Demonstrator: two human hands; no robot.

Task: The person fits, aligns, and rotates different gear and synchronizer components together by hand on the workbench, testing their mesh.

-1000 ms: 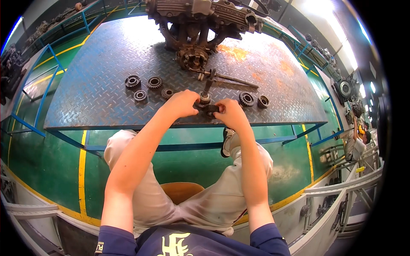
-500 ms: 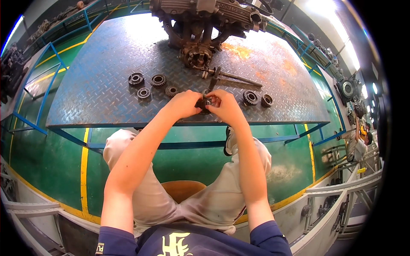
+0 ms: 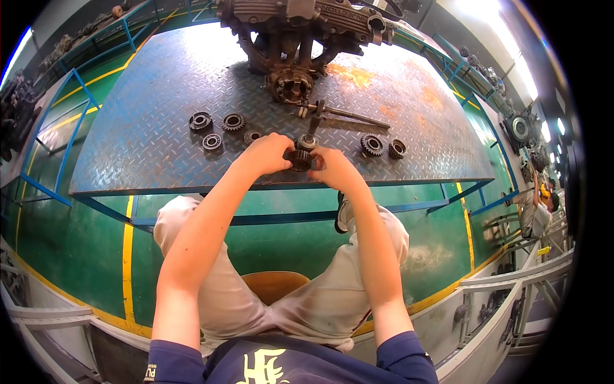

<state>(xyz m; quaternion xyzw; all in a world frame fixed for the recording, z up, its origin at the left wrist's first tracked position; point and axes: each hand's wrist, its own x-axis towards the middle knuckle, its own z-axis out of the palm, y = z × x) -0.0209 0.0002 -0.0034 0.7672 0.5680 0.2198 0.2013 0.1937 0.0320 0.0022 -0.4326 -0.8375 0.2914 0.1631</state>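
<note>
A dark toothed gear (image 3: pixel 300 160) sits at the near edge of the table, between my two hands. My left hand (image 3: pixel 272 154) grips its left side with curled fingers, and my right hand (image 3: pixel 332 166) holds it from the right with thumb and fingers. Just behind the gear is a round bearing-like end (image 3: pixel 306 142), with a short shaft (image 3: pixel 313 126) rising from it; how these join the gear is partly hidden. A small ring gear (image 3: pixel 252 136) lies close by my left hand, partly covered by it.
Several loose gears and rings lie to the left, among them a gear (image 3: pixel 234 122) and a bearing (image 3: pixel 212 142). Two gears (image 3: pixel 371 145) stand at right. A long shaft (image 3: pixel 355 117) lies behind, before a large engine (image 3: pixel 300 38) on the steel table (image 3: pixel 160 83).
My hands have moved slightly apart and lower around the gear, so the gear and the round end behind it show more. The view has shifted a little.
</note>
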